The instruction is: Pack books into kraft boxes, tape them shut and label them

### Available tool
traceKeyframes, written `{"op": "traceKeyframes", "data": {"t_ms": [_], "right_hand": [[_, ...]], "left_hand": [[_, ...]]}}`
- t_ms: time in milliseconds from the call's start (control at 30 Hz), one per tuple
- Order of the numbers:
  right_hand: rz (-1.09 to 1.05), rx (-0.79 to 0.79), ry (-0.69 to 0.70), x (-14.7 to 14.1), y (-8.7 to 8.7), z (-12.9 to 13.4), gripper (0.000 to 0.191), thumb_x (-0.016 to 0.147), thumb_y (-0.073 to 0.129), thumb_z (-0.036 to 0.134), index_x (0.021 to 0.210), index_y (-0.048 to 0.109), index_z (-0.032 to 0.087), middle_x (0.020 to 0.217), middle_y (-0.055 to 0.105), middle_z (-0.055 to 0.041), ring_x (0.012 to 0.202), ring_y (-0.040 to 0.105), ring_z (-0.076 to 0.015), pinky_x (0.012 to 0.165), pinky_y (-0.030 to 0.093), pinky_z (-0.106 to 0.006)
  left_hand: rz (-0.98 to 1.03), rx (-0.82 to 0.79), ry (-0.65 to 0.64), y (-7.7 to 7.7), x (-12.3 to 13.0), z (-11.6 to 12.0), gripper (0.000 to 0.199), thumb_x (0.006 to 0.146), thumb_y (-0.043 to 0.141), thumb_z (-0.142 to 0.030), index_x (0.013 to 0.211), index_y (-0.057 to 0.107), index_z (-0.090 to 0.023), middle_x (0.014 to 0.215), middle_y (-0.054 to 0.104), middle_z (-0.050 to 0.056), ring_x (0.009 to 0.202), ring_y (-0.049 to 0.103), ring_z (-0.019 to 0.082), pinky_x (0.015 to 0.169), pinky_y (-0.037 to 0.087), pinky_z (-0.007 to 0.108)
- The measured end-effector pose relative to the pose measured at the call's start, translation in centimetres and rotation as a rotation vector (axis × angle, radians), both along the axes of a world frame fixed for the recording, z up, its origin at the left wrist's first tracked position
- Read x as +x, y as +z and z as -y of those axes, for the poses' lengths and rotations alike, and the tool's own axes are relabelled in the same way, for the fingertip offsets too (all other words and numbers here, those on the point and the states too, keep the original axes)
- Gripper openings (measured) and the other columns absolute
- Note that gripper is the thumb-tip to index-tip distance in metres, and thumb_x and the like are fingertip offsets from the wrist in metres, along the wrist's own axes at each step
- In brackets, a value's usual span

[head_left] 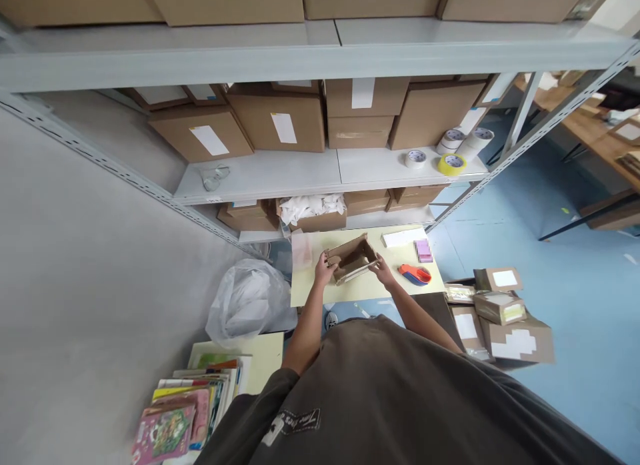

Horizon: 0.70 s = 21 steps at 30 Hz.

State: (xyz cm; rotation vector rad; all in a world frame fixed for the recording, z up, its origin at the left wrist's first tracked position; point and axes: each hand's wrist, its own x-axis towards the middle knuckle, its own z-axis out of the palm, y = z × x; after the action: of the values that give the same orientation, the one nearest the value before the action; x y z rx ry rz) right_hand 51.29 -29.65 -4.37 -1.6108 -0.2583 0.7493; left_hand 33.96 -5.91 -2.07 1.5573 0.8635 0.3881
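An open cardboard box [352,274] is tilted above the pale yellow table [310,290], its hollow inside showing. My left hand [324,270] is closed on the box's left end, and my right hand [383,272] grips its right edge. Right of my right hand lies an orange and blue tape dispenser [416,274]. Behind it are a purple pack [423,250] and a flat white item [403,237]. A translucent pinkish sheet [301,250] rests at the table's left end.
Metal shelving [280,168] with boxes and tape rolls [453,164] rises beyond the table. A plastic bag [247,298] and stacked books [173,428] are at the left. Several cardboard boxes [517,338] are piled at the right.
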Motion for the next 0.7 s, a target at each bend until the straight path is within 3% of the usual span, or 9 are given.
{"op": "traceKeyframes", "data": {"t_ms": [167,300,400,533,700], "right_hand": [[0.097,-0.045,-0.003,-1.7,0.7,-0.1,0.101,0.073,0.084,0.055,0.164,0.044,0.034,0.164,0.052,-0.0104,0.150,0.049,-0.0375,0.121,0.043,-0.058],[0.138,-0.141,0.023,-0.9,1.7,0.5,0.093,0.071,0.086,0.057,0.156,0.056,0.033,0.163,0.054,-0.0106,0.149,0.048,-0.0417,0.119,0.043,-0.062],[0.148,-0.144,0.057,0.1,2.3,0.5,0.092,0.069,0.087,0.053,0.154,0.057,0.034,0.160,0.055,-0.0093,0.146,0.051,-0.0401,0.117,0.045,-0.060],[0.226,-0.152,0.152,0.6,2.4,0.0,0.091,0.074,0.083,0.043,0.159,0.052,0.034,0.149,0.062,-0.0097,0.127,0.064,-0.0336,0.109,0.054,-0.054],[0.390,-0.329,0.222,0.2,2.1,0.2,0.072,0.081,0.074,0.032,0.152,0.062,0.032,0.124,0.069,-0.0086,0.103,0.069,-0.0279,0.108,0.055,-0.051]], "left_hand": [[0.019,0.050,-0.003,0.2,0.1,-0.3,0.073,0.081,0.079,-0.018,0.150,0.055,-0.026,0.137,0.070,0.014,0.127,0.068,0.028,0.109,0.055,0.045],[0.043,0.057,-0.021,0.7,0.7,-1.2,0.061,0.084,0.076,-0.019,0.142,0.059,-0.026,0.136,0.071,0.012,0.128,0.067,0.027,0.112,0.053,0.044],[0.019,0.053,-0.022,0.8,1.2,-1.9,0.054,0.083,0.077,-0.019,0.134,0.060,-0.026,0.134,0.072,0.012,0.127,0.067,0.027,0.111,0.052,0.044],[0.012,0.034,-0.047,0.8,1.8,-2.7,0.043,0.082,0.073,-0.014,0.123,0.062,-0.024,0.126,0.075,0.010,0.121,0.069,0.024,0.111,0.051,0.043],[0.019,-0.001,-0.067,0.7,2.3,-3.4,0.028,0.084,0.067,-0.014,0.109,0.063,-0.024,0.120,0.074,0.008,0.114,0.069,0.021,0.110,0.051,0.040]]}}
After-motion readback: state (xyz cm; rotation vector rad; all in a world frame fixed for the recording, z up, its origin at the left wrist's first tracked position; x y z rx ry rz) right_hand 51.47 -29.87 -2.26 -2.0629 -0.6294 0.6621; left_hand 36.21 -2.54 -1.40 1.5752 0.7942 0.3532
